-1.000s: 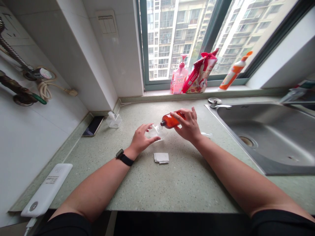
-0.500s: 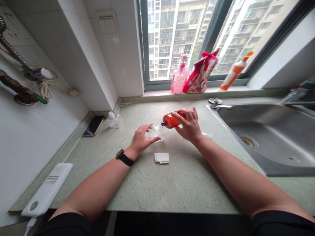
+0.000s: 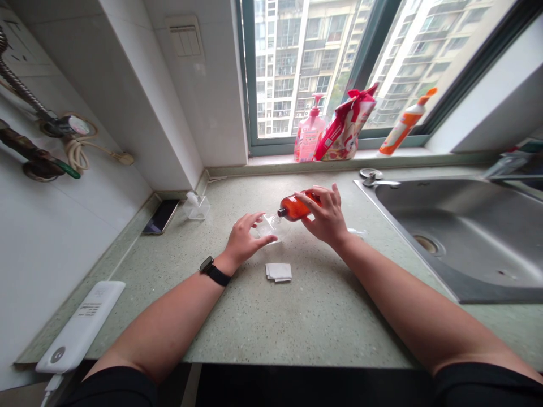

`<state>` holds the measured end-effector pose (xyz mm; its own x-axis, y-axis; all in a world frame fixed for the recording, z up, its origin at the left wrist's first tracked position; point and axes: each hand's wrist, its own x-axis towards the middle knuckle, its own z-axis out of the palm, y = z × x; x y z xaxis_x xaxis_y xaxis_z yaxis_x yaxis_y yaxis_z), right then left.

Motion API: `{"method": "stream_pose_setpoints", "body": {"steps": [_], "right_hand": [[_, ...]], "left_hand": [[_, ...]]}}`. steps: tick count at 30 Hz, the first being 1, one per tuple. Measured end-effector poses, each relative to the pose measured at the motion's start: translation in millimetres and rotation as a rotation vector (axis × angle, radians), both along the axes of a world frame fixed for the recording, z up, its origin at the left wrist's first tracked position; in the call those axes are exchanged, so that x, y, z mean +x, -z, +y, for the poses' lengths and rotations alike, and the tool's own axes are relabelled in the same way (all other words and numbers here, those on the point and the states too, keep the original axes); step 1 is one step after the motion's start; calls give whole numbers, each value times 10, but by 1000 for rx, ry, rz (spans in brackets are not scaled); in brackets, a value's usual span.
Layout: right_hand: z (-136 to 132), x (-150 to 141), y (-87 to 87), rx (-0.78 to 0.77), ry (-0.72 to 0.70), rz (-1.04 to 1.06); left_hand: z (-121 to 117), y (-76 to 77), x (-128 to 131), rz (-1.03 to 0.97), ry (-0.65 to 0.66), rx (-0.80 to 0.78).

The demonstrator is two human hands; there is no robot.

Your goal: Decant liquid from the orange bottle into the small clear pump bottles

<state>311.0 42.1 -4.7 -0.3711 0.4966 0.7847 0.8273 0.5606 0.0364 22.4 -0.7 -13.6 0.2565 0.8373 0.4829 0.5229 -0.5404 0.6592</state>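
An orange-red bottle [image 3: 294, 208] with a dark, uncapped neck is gripped in my right hand [image 3: 326, 213]. It is tipped to the left, its mouth over a clear plastic container [image 3: 271, 227]. Clear liquid seems to show at the mouth, though it is hard to make out. My left hand [image 3: 246, 236], with a dark watch on the wrist, holds the container between thumb and fingers on its left side. Just in front of the container lies a folded white tissue [image 3: 279, 272]. A small clear item [image 3: 357, 232] is partly hidden behind my right wrist.
A clear pump bottle or box [image 3: 197, 207] and a phone [image 3: 162, 217] lie at the back left. The white power bank [image 3: 82, 325] sits by the left edge. At right is a steel sink [image 3: 470, 226]. Pink pump bottle [image 3: 309, 135], red bag [image 3: 345, 127] and orange bottle [image 3: 403, 129] stand on the windowsill.
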Motion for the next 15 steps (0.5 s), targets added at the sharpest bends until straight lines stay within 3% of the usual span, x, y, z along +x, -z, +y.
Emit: {"method": "stream_pose_setpoints", "body": {"steps": [15], "right_hand": [[1,2,-1,-4,-2,7]], "left_hand": [[-11,-11,-1,-2,4,-1]]}}
